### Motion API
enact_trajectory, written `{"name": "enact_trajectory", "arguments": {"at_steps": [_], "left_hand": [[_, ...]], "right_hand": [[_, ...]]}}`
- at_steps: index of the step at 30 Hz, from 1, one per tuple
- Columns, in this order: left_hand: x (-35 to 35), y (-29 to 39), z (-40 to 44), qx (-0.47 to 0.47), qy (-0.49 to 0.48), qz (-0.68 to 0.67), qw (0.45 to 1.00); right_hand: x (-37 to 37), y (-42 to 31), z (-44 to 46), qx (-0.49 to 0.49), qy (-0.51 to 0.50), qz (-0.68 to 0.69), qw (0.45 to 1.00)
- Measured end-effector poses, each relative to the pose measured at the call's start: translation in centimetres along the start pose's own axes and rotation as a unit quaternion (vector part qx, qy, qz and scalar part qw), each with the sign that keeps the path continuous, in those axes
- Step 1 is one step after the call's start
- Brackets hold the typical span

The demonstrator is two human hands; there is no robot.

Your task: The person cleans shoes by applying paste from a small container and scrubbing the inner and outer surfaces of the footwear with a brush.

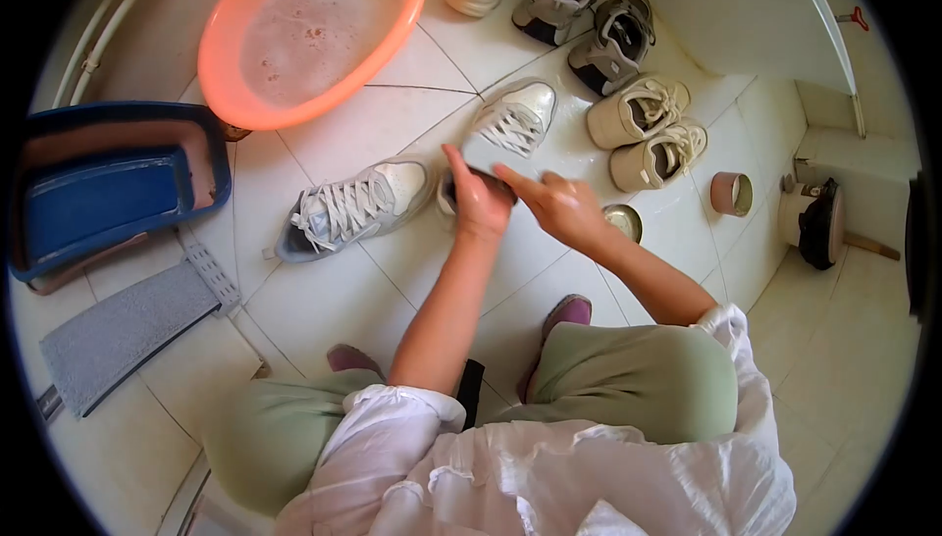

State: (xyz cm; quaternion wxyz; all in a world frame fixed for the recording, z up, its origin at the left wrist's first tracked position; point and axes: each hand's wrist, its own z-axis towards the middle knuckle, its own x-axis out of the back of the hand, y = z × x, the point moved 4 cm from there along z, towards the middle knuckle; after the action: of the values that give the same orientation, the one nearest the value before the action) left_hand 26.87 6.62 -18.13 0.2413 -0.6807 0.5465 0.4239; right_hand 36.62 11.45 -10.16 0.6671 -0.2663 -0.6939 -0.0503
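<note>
My left hand (481,207) is wrapped around a smartphone (481,156), whose pale, glossy face is tilted and whose dark edge shows by the palm. The index finger of my right hand (567,210) points out and touches or nearly touches the phone; its other fingers are loosely curled with nothing in them. Just beyond the phone lies a white and grey sneaker (515,116) with white laces. To the left of my hands its match, another laced sneaker (355,204), rests on the tiles. Part of a pale object behind my left wrist is hidden.
An orange basin (221,65) holds cloudy, sudsy water. A blue tub (108,188) and a grey flat mop head (132,330) lie at left. Several shoes, including a beige pair (648,153), line the right wall. A round tin (623,222) and a pinkish cup (731,193) stand on the floor.
</note>
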Motion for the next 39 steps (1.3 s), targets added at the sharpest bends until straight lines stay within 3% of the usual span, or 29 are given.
{"name": "enact_trajectory", "arguments": {"at_steps": [4,6,12,14,17,22,25,30,32,36,39], "left_hand": [[0.3,1.2,-0.1,-0.028,0.017,0.020,0.999],[-0.3,1.0,0.0,0.002,-0.073,-0.002,0.997],[0.1,-1.8,-0.7,-0.032,-0.048,-0.009,0.998],[0.2,-1.0,-0.5,-0.111,-0.046,0.084,0.989],[1.1,-0.5,-0.4,-0.131,-0.006,0.144,0.981],[0.9,0.5,0.5,-0.110,-0.011,0.058,0.992],[0.1,0.0,-0.5,-0.069,-0.054,0.060,0.994],[0.2,0.7,-0.7,-0.096,0.019,0.093,0.991],[0.4,1.3,-0.1,-0.089,-0.009,0.086,0.992],[0.4,1.0,-0.4,-0.043,-0.052,0.053,0.996],[-0.1,-0.7,-0.8,-0.111,-0.060,0.094,0.988]], "right_hand": [[-0.2,-0.2,1.7,-0.002,0.051,0.090,0.995],[0.3,1.3,-0.6,-0.034,0.058,0.147,0.987],[-1.0,2.3,-3.0,-0.047,0.047,0.160,0.985],[-1.1,2.1,-0.1,-0.045,0.107,0.234,0.965],[-0.1,1.7,3.4,-0.080,0.079,0.259,0.959],[-1.1,1.8,-3.2,-0.038,0.071,0.146,0.986],[-0.7,0.4,-4.5,-0.054,-0.006,0.085,0.995],[0.5,-0.9,3.6,-0.013,0.079,0.134,0.988],[0.4,-0.4,2.8,-0.004,0.097,0.128,0.987],[-0.1,-0.2,-3.3,-0.030,-0.018,0.063,0.997],[-0.2,1.2,-0.7,-0.040,0.092,0.111,0.989]]}}
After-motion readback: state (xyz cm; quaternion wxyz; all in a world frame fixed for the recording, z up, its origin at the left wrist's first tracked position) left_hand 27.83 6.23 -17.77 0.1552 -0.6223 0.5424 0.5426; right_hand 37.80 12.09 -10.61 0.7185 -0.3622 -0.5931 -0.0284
